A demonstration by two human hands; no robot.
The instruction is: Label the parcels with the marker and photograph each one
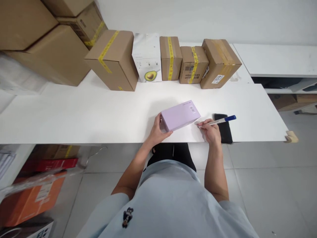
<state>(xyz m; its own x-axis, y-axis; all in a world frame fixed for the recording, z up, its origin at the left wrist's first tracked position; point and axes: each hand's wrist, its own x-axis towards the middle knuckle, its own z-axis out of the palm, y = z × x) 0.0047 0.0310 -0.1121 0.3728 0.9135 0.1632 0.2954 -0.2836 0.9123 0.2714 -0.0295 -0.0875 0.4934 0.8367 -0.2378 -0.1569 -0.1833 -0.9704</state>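
Observation:
A light purple box (180, 115) with a small barcode label is tilted over the white table near its front edge. My left hand (158, 131) grips its left end, thumb at the lower corner and fingers at the far side. To the right of the box, my right hand (210, 131) is closed around a pen (218, 121) with a blue end pointing right; its other end is near the tabletop. A black phone-like flat object (225, 130) lies on the table partly behind my right hand and the pen.
Along the back of the white table (74, 115) stand several taped cardboard boxes (112, 61) and a white box with an avocado picture (147, 59). Larger cartons (56, 56) are stacked at the left. An orange box (32, 198) sits below, left. The table's right corner has a beige guard (291, 136).

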